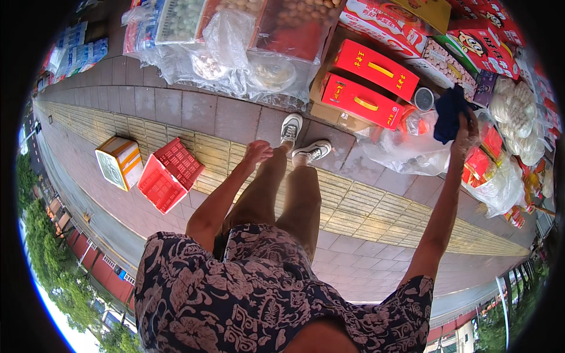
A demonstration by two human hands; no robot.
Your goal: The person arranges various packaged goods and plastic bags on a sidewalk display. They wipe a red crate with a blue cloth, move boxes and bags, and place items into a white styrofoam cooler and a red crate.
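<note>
My right hand (468,129) is stretched out to the right, gripping a dark navy cloth (450,115). The cloth hangs bunched above the edge of a goods display. Close to it are a grey-topped round can (424,99) and two red carton gift boxes with yellow handles, the nearer box (361,101) and the farther box (376,69). Clear plastic sheeting (408,150) spreads below the cloth. My left hand (258,151) hangs over the pavement beside my left leg, holding nothing, its fingers loosely bent.
Egg trays (178,22) under plastic stand ahead. Bagged white goods (514,106) and red packets (479,163) lie at right. A red plastic crate (170,174) and a white foam box with yellow tape (120,161) rest on the pavement at left. Yellow tactile paving (353,200) crosses beneath me.
</note>
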